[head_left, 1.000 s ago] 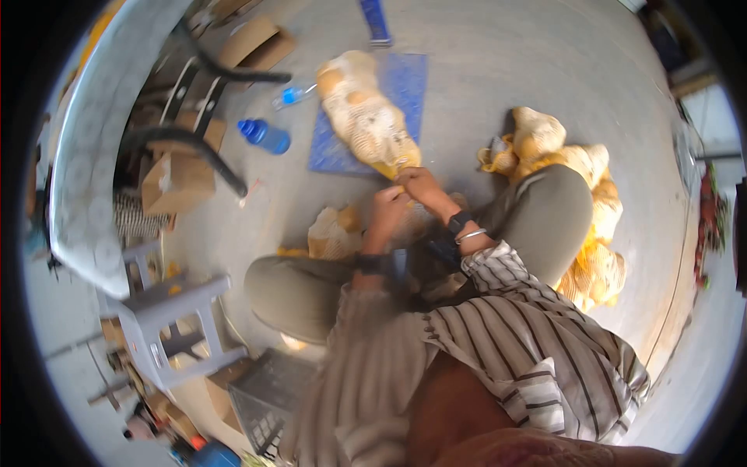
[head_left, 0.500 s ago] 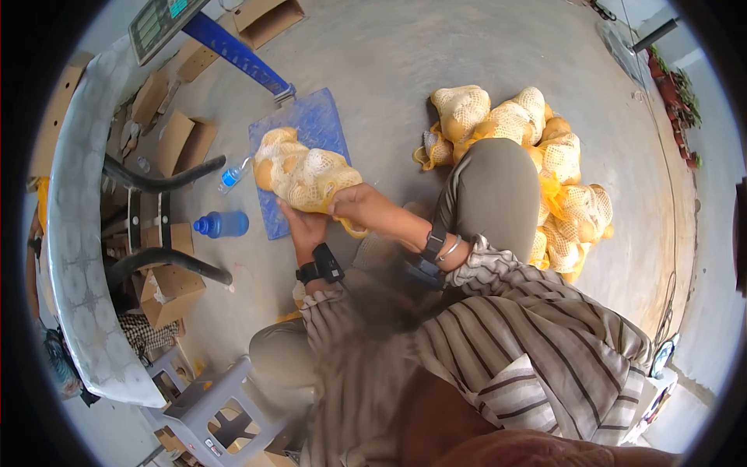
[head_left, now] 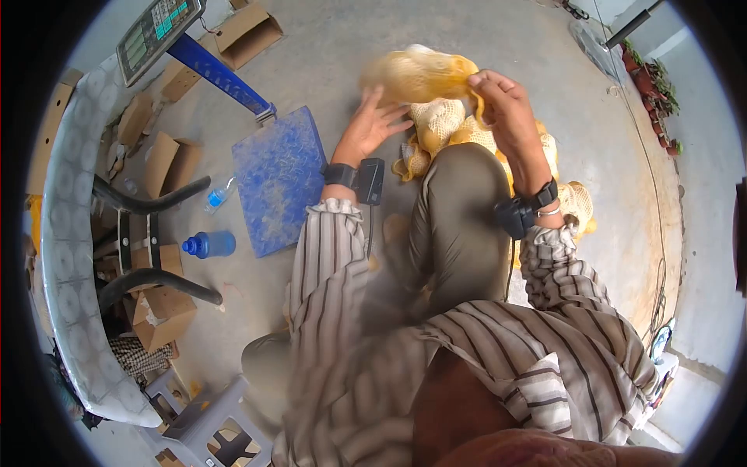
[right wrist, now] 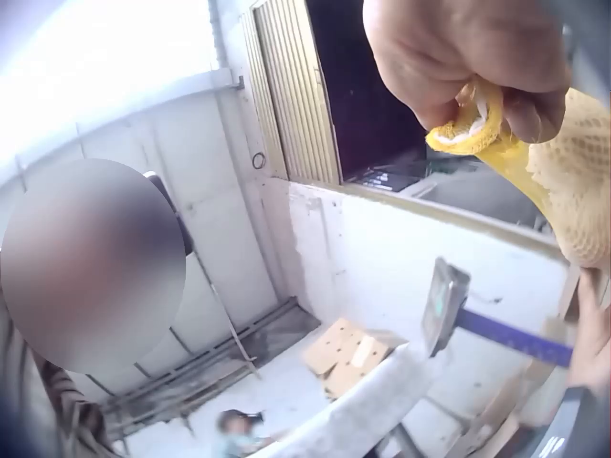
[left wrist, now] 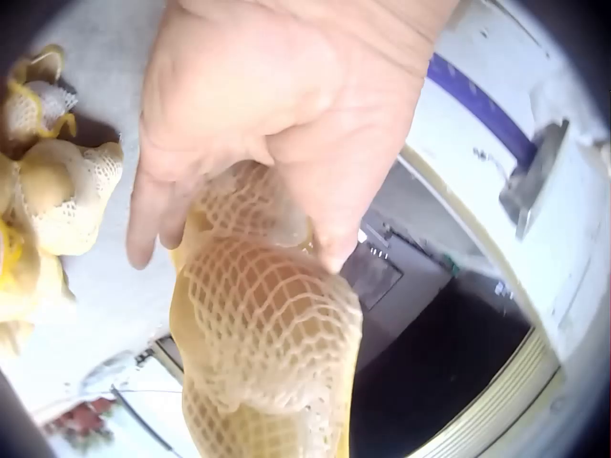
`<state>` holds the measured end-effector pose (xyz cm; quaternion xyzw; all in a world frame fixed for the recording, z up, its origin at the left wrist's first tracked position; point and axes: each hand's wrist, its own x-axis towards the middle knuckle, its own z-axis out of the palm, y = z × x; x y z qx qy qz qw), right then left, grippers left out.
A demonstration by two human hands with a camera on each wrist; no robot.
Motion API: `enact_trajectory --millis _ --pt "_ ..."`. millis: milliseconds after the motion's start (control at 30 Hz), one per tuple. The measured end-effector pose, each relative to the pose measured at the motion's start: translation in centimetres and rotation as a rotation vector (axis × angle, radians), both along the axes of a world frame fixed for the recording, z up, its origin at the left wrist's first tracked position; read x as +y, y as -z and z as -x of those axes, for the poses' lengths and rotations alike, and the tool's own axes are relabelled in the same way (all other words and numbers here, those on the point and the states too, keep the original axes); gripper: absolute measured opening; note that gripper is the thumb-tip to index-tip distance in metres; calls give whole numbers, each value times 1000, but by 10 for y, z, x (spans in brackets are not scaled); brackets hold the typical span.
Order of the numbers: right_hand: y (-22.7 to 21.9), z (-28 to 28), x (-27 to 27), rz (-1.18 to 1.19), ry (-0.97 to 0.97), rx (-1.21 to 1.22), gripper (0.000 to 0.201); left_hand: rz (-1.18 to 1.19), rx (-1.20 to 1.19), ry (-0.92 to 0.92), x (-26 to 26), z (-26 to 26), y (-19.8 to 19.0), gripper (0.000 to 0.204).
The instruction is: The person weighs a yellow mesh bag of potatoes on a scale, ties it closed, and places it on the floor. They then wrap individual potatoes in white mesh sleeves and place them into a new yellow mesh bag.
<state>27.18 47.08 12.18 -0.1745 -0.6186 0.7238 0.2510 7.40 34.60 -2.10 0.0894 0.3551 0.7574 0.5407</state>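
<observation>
A yellow mesh bag (head_left: 424, 74) of round fruit in white foam nets is up in the air, blurred by motion in the head view. My right hand (head_left: 506, 105) pinches its gathered yellow end (right wrist: 473, 134), which loops out between thumb and fingers. At the bag's other end is my left hand (head_left: 369, 128), fingers straight and spread. Close up in the left wrist view, that palm and its fingers lie along the netted fruit (left wrist: 272, 324); some fingertips are hidden behind it. Several similar filled bags (head_left: 436, 124) lie on the floor beyond my knee.
To the left is a floor scale's blue platform (head_left: 280, 183), with its blue post (head_left: 226, 78) and display (head_left: 159, 37). A blue bottle (head_left: 208, 244), a clear bottle (head_left: 215, 199) and cardboard boxes (head_left: 173, 163) are by the table (head_left: 78, 233). A grey stool (head_left: 218, 424) stands at lower left.
The bag has come up off the blue scale platform and swung right, towards the pile of bags. My right hand keeps its grip on the yellow end; my left hand has moved along with it.
</observation>
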Motion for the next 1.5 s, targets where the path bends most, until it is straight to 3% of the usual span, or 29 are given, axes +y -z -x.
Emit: enact_trajectory --millis 33,100,167,267,333,500,600,700,733,767,833,900,967,1100,1167,1233,1333,1400,1433,1500 --pt "8 -6 11 -29 62 -28 19 -10 -6 2 1 -6 -11 72" --pt "38 -22 40 -91 173 -149 20 -3 210 17 -6 -16 -32 82" --pt "84 -46 67 -157 273 -250 21 -17 222 -1 -25 -9 -27 82" --pt "132 -77 83 -108 354 -371 23 117 335 -53 -73 -5 -17 74" --pt "150 -88 86 53 413 -400 25 215 386 -188 -105 -4 -7 62" --pt "184 -61 108 45 261 -460 24 309 349 -324 -173 -17 3 49" --pt "210 -48 113 -229 180 -578 24 368 338 -377 -205 -24 2 45" --pt "233 -54 112 -373 76 -486 24 390 334 -446 -244 -37 0 42" --pt "237 -60 110 -322 67 -516 22 376 365 -453 -255 -40 0 41" --pt "227 -68 107 -275 64 -550 22 380 376 -488 -266 -41 3 41" --pt "221 -74 119 -554 13 -518 22 415 368 -538 -282 -53 -1 40" --pt "209 -71 139 -1094 84 -532 29 463 411 -597 -285 -59 -10 39" --pt "140 -61 102 -741 210 -615 34 466 395 -621 -290 -67 -9 38" --pt "49 -44 36 -856 283 -231 27 436 338 -643 -290 -76 9 36" --pt "15 -43 -6 -866 249 -157 26 420 338 -619 -287 -77 19 35" --pt "-4 -43 -36 -873 176 25 23 413 347 -601 -284 -79 17 35" --pt "-23 -43 -67 -798 100 103 22 486 399 -618 -283 -79 -23 35" --pt "-31 -40 -81 -658 -57 272 23 507 497 -682 -296 -78 -54 37" --pt "-29 -33 -101 -639 -20 285 23 509 497 -688 -306 -78 -67 37" --pt "-14 -20 -124 -485 -222 224 26 423 541 -796 -329 -82 -91 36"
